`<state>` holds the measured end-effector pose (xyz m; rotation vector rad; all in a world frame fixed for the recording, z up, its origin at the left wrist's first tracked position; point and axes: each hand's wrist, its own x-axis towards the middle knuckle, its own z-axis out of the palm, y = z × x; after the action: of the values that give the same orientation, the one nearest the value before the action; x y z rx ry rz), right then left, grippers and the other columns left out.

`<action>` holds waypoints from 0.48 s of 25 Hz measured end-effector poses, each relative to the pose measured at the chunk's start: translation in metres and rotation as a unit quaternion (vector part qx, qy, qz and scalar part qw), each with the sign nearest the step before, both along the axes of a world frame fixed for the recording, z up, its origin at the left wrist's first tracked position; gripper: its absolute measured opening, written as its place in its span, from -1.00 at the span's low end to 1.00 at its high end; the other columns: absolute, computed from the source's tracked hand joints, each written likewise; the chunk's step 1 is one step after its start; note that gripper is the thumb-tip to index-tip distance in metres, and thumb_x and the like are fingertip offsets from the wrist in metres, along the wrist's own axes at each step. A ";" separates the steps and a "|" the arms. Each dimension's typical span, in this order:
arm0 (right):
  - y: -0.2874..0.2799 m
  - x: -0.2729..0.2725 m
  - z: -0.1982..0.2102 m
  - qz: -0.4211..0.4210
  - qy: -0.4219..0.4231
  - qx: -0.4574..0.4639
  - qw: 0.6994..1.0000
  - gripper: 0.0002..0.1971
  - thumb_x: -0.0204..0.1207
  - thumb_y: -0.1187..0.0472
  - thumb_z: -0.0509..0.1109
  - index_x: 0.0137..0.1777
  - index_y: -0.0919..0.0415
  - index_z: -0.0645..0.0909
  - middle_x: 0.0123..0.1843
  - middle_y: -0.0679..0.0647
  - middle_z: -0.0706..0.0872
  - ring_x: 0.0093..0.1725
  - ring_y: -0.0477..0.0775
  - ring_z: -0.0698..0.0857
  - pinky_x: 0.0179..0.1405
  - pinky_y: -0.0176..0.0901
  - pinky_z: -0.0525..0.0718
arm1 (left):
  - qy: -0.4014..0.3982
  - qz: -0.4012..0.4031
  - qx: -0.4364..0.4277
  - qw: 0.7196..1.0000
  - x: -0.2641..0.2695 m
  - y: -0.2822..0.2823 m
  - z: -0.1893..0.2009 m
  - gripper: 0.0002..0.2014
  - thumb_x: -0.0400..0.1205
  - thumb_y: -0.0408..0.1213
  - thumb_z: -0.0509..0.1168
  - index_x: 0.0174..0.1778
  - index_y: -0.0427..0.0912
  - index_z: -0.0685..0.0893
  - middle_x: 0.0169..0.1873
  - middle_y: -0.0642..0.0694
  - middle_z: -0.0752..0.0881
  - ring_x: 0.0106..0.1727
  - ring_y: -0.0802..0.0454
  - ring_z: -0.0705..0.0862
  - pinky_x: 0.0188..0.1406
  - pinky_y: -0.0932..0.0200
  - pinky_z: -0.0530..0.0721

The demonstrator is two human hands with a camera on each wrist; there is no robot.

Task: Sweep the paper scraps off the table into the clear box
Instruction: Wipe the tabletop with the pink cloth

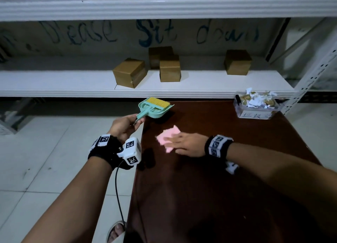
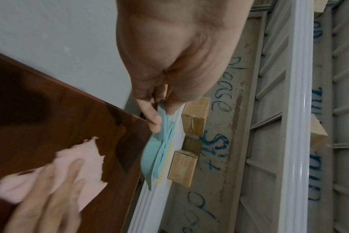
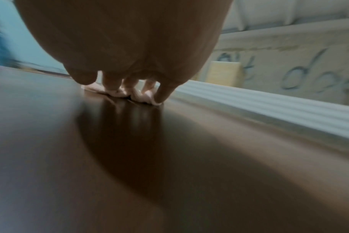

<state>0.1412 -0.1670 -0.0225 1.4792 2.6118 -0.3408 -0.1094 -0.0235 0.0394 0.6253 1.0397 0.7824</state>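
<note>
1. The box (image 1: 255,107), far right on the tabletop (image 1: 218,188), is already filled with scraps.
2. A pink scrap (image 1: 167,136) is left, pressed flat by the right hand (image 1: 187,145).
3. A dustpan (image 1: 155,108) is gripped by the left hand (image 1: 124,126).

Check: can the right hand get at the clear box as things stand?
Probably yes. The right hand presses flat on pink paper; bare table lies between it and the clear box, nothing blocking.
</note>
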 end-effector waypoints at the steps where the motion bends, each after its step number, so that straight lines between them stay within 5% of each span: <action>1: 0.016 0.006 0.001 -0.017 -0.007 0.001 1.000 -0.46 0.86 0.00 0.06 0.82 -0.07 0.14 0.86 -0.07 0.05 0.80 0.17 0.14 0.81 -0.02 0.06 | -0.005 -0.005 0.007 1.000 0.000 0.000 0.001 -0.73 0.76 -0.53 0.12 0.28 -0.49 0.65 0.09 -0.36 0.77 -0.23 0.04 0.83 -0.33 0.39 0.76; 4: 0.064 0.017 -0.002 -0.060 -0.021 -0.001 0.998 -0.44 0.87 -0.04 -0.02 0.83 -0.10 0.01 0.86 -0.04 0.01 0.82 0.12 0.06 0.75 -0.15 -0.15 | -0.013 -0.007 0.018 1.000 0.000 0.003 0.002 -0.78 0.75 -0.56 0.12 0.06 -0.42 0.70 -0.19 -0.28 0.83 -0.29 0.04 0.83 -0.30 0.39 0.77; 6: 0.096 0.024 -0.005 -0.104 -0.030 -0.012 0.994 -0.43 0.86 -0.08 -0.07 0.84 -0.08 -0.01 0.86 0.03 0.05 0.83 0.16 0.06 0.80 -0.07 -0.11 | -0.022 0.002 0.022 1.000 -0.001 0.005 0.001 -0.77 0.76 -0.55 0.09 0.05 -0.42 0.69 -0.24 -0.27 0.84 -0.30 0.04 0.84 -0.31 0.39 0.77; 9: 0.136 0.031 -0.009 -0.156 -0.037 -0.007 0.987 -0.31 0.70 -0.31 -0.22 0.82 -0.15 -0.01 0.86 0.00 0.04 0.80 0.29 0.14 0.80 0.12 0.06 | -0.044 0.011 0.025 0.999 -0.005 0.007 -0.002 -0.74 0.78 -0.53 0.06 0.14 -0.44 0.67 -0.18 -0.28 0.84 -0.24 0.04 0.84 -0.28 0.38 0.77; 12: 0.158 0.038 -0.010 -0.226 -0.071 -0.021 0.971 -0.36 0.79 -0.25 -0.13 0.83 -0.11 -0.04 0.87 0.05 -0.04 0.79 0.37 0.13 0.79 0.11 0.05 | -0.045 0.030 0.018 0.998 -0.007 0.010 -0.008 -0.74 0.78 -0.52 0.08 0.22 -0.48 0.66 0.02 -0.34 0.79 -0.13 0.01 0.81 -0.26 0.38 0.78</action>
<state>0.1794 -0.0095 -0.0327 1.9937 2.1262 -0.3145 -0.1164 -0.0131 0.0318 0.5857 0.9673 0.8762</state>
